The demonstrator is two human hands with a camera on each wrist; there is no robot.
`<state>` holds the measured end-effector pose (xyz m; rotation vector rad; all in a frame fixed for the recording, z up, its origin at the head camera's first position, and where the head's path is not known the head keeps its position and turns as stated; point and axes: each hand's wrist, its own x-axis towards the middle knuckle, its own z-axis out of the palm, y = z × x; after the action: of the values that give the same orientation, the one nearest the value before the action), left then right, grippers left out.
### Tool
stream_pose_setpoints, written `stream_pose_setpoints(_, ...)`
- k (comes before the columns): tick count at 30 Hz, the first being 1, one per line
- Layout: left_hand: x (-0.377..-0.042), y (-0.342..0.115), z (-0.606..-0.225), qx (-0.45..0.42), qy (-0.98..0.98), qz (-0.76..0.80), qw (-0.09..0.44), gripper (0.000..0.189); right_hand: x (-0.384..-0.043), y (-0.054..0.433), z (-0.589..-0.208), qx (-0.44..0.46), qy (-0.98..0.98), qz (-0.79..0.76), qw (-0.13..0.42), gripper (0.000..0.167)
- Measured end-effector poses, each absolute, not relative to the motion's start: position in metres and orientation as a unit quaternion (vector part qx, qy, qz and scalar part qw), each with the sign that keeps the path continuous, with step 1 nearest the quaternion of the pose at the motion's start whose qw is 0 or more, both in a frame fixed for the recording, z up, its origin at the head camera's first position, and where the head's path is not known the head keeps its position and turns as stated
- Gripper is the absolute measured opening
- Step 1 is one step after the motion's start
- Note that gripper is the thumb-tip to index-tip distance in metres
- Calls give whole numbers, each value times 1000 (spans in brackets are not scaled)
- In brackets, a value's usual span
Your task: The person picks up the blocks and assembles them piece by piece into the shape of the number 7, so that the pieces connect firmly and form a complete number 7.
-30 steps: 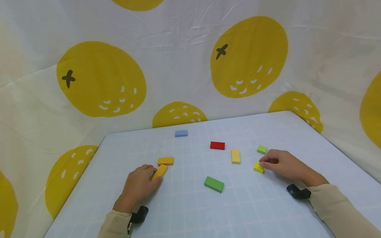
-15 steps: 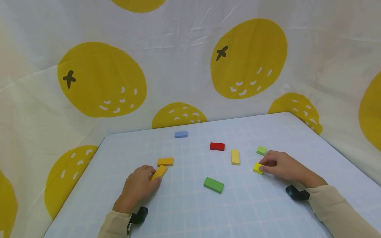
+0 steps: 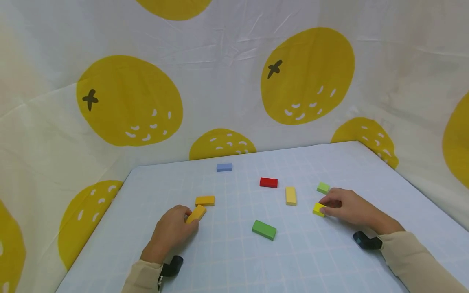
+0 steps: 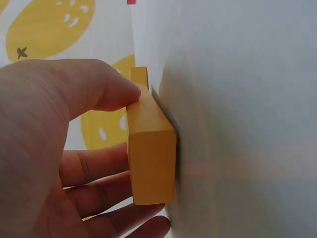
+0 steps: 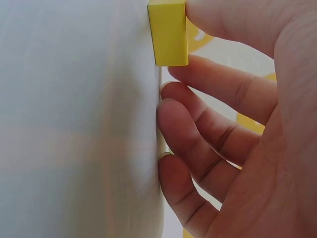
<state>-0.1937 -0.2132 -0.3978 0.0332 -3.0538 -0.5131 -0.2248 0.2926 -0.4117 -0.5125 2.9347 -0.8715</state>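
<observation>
My left hand (image 3: 171,230) pinches an orange block (image 3: 196,213) between thumb and fingers, low at the tabletop. Up close in the left wrist view, that orange block (image 4: 152,166) shows its end face, with the thumb on one side and the fingers on the other. A second orange block (image 3: 205,200) lies just beyond its far end. On the right, my right hand (image 3: 353,208) pinches a small yellow block (image 3: 318,209) by thumb and index finger. In the right wrist view the yellow block (image 5: 169,34) is at the top, and the other fingers curl near the table surface.
A light green block (image 3: 323,187) lies beyond the right hand. Between the hands are a green block (image 3: 264,230), a pale yellow block (image 3: 291,196) and a red block (image 3: 268,182). A blue block (image 3: 224,167) sits near the back edge of the table (image 3: 220,260).
The head view has tilted slightly, so everything sits a little lower. Both hands keep their blocks in nearly the same places.
</observation>
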Motion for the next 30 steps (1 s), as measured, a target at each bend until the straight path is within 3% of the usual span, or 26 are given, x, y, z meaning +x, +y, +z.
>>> stream_pose_setpoints(30, -195, -207, -397, -1, -988, -146, 50, 39, -223, 291, -408, -168, 947, -274, 26, 38)
